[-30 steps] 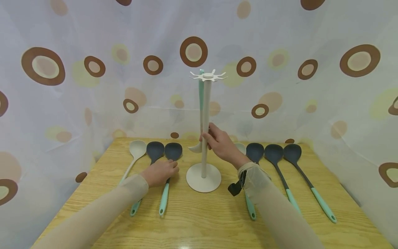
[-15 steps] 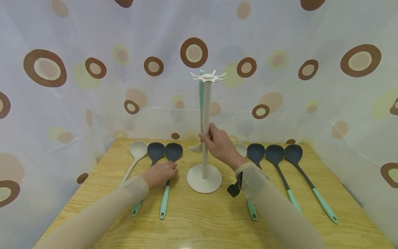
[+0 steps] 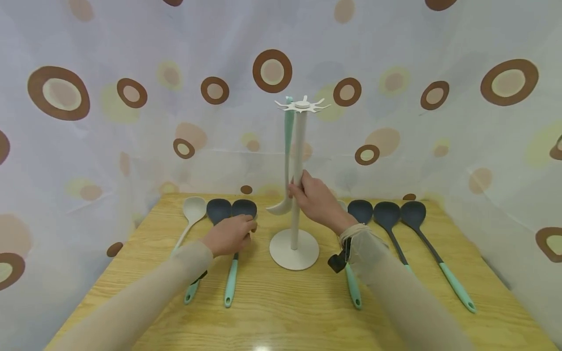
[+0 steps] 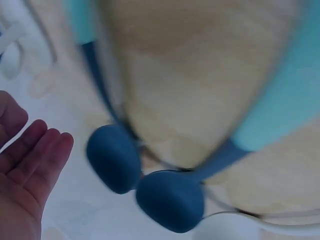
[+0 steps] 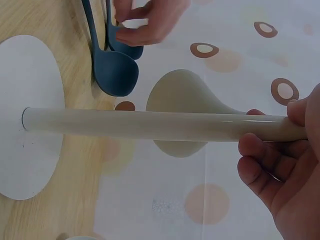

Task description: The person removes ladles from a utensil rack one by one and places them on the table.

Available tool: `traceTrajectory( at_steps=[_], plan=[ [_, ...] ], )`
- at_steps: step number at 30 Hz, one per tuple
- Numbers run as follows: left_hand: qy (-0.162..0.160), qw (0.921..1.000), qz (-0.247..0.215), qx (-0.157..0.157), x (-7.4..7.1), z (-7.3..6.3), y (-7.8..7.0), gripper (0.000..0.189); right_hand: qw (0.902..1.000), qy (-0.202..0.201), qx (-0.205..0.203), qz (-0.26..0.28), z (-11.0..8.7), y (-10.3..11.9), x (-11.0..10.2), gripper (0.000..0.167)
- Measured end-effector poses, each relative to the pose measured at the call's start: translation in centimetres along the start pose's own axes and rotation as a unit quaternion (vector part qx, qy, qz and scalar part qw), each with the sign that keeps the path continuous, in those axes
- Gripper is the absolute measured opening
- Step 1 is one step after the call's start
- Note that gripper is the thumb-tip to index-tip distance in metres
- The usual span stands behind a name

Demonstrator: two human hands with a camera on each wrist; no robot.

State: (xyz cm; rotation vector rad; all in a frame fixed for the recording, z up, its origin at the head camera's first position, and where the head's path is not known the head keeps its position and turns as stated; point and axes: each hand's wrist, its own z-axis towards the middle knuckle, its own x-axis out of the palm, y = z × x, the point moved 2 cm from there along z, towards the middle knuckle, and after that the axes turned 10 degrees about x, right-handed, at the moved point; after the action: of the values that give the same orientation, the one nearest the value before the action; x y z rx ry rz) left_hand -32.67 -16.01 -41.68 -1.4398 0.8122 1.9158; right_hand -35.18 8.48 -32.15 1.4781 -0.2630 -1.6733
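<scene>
My right hand (image 3: pixel 317 202) grips the pole of a white utensil stand (image 3: pixel 298 146), thumb and fingers curled round it, as the right wrist view also shows. A white ladle (image 3: pixel 279 208) with a mint handle hangs from the hooked top, behind and left of the pole. My left hand (image 3: pixel 231 234) hovers above two dark ladles on the left, partly covering the nearer one (image 3: pixel 244 208). Seen in the left wrist view, its fingers (image 4: pixel 52 160) are loosely bent and hold nothing; the second dark ladle (image 3: pixel 218 210) lies beside it.
A white ladle (image 3: pixel 193 209) lies at the far left of the wooden table (image 3: pixel 263 312). Right of the stand lie several more, including dark ladles (image 3: pixel 413 213) and a mostly hidden white one (image 3: pixel 342 206). A patterned curtain (image 3: pixel 281 29) hangs close behind.
The stand, with my right hand on it and the hanging ladle, has shifted slightly to the right. My left hand has risen a little off the dark ladle.
</scene>
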Motion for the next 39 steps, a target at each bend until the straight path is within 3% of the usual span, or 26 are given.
traceTrajectory(
  at_steps=[4, 8, 11, 17, 23, 39],
  plan=[
    [-0.053, 0.9937, -0.079, -0.059, -3.0, 2.4, -0.5, 0.011, 1.0, 0.006, 0.002, 0.002, -0.2, -0.2, -0.5, 0.02],
    [-0.117, 0.9778, -0.143, -0.1, -5.6, 5.4, -1.5, 0.019, 1.0, 0.004, -0.002, -0.003, -0.5, -0.4, -0.9, 0.019],
    [-0.157, 0.9652, -0.176, -0.112, -7.0, 7.6, -2.4, 0.027, 1.0, 0.003, -0.007, -0.006, -0.8, -0.7, -1.4, 0.018],
    [-0.194, 0.9452, -0.234, -0.117, -8.7, 10.9, -3.2, 0.032, 0.9997, 0.0, -0.023, -0.007, -1.0, -1.3, -1.6, 0.021],
    [-0.209, 0.9332, -0.263, -0.127, -9.7, 11.9, -3.2, 0.033, 0.9997, 0.005, -0.024, -0.007, -1.0, -1.5, -1.6, 0.02],
    [-0.252, 0.9209, -0.254, -0.155, -10.9, 13.3, -3.2, 0.014, 0.9996, 0.008, -0.027, 0.003, -1.1, -1.6, -1.6, 0.015]
  ],
)
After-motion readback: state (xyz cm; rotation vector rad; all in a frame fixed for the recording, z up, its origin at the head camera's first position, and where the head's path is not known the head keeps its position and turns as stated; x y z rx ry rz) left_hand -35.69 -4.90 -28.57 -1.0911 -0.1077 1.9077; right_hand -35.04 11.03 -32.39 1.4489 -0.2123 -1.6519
